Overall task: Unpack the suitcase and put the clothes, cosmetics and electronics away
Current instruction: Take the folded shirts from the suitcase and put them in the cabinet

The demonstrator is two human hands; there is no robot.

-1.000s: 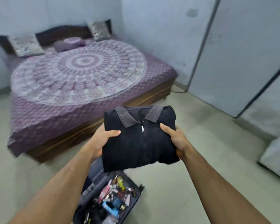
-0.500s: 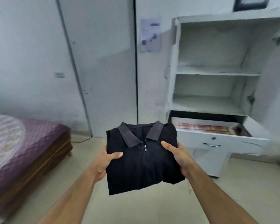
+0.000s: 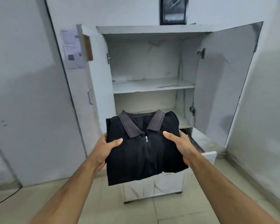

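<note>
A folded black polo shirt (image 3: 144, 152) with a grey collar and a short zip is held flat in front of me. My left hand (image 3: 106, 149) grips its left edge, thumb on top. My right hand (image 3: 180, 146) grips its right edge the same way. Straight ahead stands a white cabinet (image 3: 152, 29) with both doors swung open. Its upper shelf (image 3: 152, 85) is bare. The shirt hides most of the lower shelf and the pulled-out drawer (image 3: 208, 155) below it. The suitcase is out of view.
The right cabinet door (image 3: 225, 81) stands open toward me, the left door (image 3: 86, 49) opens against the wall. A framed picture (image 3: 174, 10) sits on the cabinet top. A grey wardrobe door (image 3: 23, 94) fills the left. Tiled floor (image 3: 39, 199) lies below, with a cable at the left.
My view has swung from the bed and suitcase round to the cabinet, which is now close and centred. Both hands keep the same hold on the shirt.
</note>
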